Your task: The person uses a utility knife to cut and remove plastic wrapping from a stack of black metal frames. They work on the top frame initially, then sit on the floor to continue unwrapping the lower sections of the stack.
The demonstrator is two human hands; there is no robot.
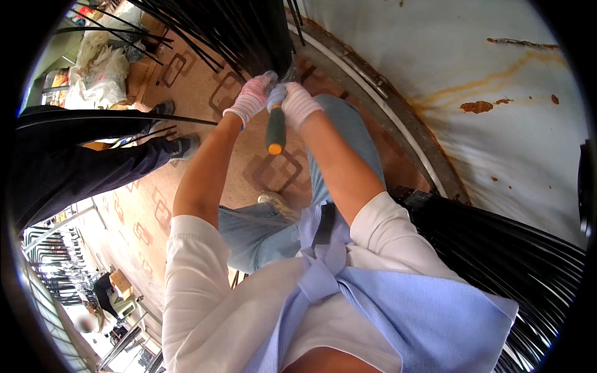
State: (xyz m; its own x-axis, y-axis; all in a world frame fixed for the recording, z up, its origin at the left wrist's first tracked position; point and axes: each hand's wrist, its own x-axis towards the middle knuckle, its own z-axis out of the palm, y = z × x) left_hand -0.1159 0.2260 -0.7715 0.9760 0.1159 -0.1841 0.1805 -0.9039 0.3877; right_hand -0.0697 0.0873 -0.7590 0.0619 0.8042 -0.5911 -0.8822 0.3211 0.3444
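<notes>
Both arms reach forward, and the hands meet at the lower end of a thick bundle of black rods (264, 37). My left hand (250, 98), in a pink-and-white striped glove, is closed at the bundle's end. Some clear plastic film (290, 74) shows there, but what the fingers grip is hidden. My right hand (300, 104), in a pale glove with bluish fingers, is closed round a hand tool with a dark green handle (275, 129) and an orange butt, which points back toward me. The tool's working end is hidden among the hands and rods.
A rust-stained pale metal wall (485, 81) curves along the right, with a white pipe (379, 102) at its foot. More black rods (497, 242) lie lower right. Another person's dark-trousered legs (87, 155) stand at left, near plastic bags (102, 74). Racked black rods (53, 261) are lower left.
</notes>
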